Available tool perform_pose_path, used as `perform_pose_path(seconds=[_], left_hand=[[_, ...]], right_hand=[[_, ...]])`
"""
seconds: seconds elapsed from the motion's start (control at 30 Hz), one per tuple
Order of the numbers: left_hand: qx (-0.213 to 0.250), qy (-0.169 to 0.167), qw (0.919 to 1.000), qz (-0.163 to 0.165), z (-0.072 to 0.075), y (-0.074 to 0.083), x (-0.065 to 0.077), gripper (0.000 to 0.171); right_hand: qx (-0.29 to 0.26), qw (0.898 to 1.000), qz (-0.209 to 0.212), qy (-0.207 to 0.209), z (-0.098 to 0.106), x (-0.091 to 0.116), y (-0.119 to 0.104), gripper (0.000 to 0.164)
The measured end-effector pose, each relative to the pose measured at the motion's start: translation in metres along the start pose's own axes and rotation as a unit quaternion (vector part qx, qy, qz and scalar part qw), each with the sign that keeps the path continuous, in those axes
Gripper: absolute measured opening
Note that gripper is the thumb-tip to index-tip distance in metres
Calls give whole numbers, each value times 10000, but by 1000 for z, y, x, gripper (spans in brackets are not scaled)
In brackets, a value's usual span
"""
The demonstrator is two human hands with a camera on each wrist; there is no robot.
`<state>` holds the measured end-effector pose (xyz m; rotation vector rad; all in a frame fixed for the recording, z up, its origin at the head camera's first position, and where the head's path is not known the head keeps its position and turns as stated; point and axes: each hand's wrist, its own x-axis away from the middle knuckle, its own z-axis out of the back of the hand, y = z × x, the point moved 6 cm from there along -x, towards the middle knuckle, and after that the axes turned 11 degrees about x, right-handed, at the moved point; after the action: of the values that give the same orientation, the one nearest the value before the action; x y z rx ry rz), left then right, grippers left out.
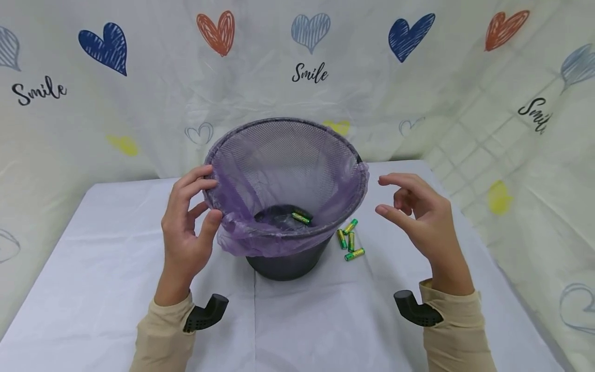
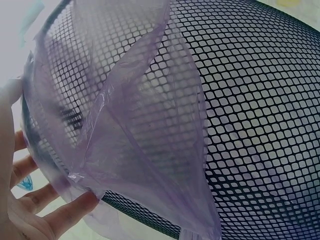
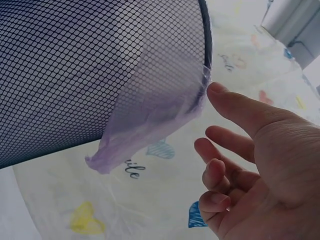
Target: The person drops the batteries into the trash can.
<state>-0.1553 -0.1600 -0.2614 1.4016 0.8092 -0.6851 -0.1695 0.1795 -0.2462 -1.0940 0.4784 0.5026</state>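
A black mesh waste bin [image 1: 285, 267] stands mid-table, its wide mouth facing me. A thin purple plastic bag [image 1: 260, 244] lines it and is folded out over the rim. My left hand [image 1: 188, 227] is at the left side of the rim, its spread fingertips touching the bag-covered edge; in the left wrist view one fingertip lies against the purple film. My right hand [image 1: 413, 212] hovers right of the bin, holding nothing, thumb and forefinger apart. In the right wrist view the thumb [image 3: 235, 102] overlaps the rim's edge. One green battery [image 1: 301, 218] lies inside the bin.
Several green-and-yellow batteries [image 1: 355, 254] lie on the white-covered table [image 1: 116, 268], just right of the bin's base. Behind the table hangs a pale sheet [image 1: 260, 82] printed with hearts and "Smile". A black wrist device [image 1: 418, 310] projects from each sleeve.
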Motion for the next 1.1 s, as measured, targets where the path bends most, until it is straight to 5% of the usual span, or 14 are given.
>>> perform_pose_path(seconds=[0.37, 0.73, 1.1], left_hand=[[-3, 7, 10000, 99, -7, 18, -5, 57], [8, 21, 10000, 16, -3, 5, -1, 57], [0, 10, 10000, -53, 0, -2, 1, 55]], right_hand=[[1533, 9849, -779, -219, 8, 16, 45, 43], [2093, 9713, -1080, -345, 4, 18, 42, 36], [2531, 9479, -1757, -805, 0, 37, 109, 36]])
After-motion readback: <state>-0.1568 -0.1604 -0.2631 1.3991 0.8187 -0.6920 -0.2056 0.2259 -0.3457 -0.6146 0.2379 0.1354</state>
